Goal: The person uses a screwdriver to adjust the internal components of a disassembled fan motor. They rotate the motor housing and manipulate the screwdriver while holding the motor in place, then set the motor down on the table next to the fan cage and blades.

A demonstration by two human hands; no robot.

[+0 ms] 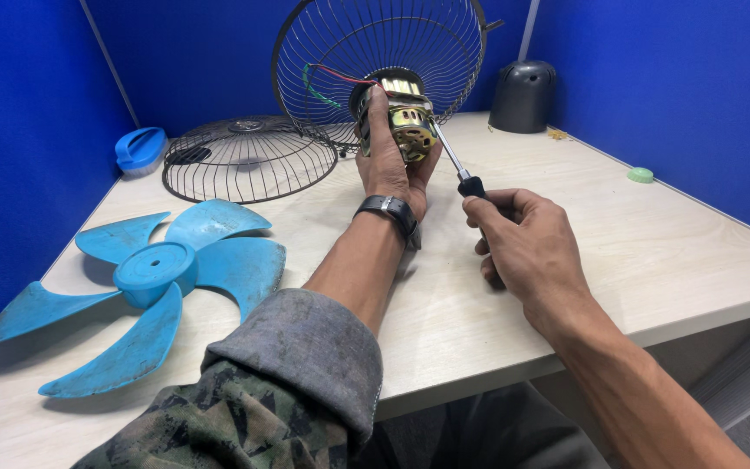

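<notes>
Blue fan blade (151,276) lies flat on pale worktop (653,252), left of arms. Loose wire grille (249,158) lies behind it; blue cap (140,148) at far left. Second grille (381,54) stands upright, motor (398,117) at its centre. Left hand (390,165) wraps motor, fingers hiding its left side. Right hand (527,243) closed round screwdriver (460,169) handle, tip at motor. Black cover (523,95) far right corner, small green cap (641,175) near wall. Screw head too small to make out.
</notes>
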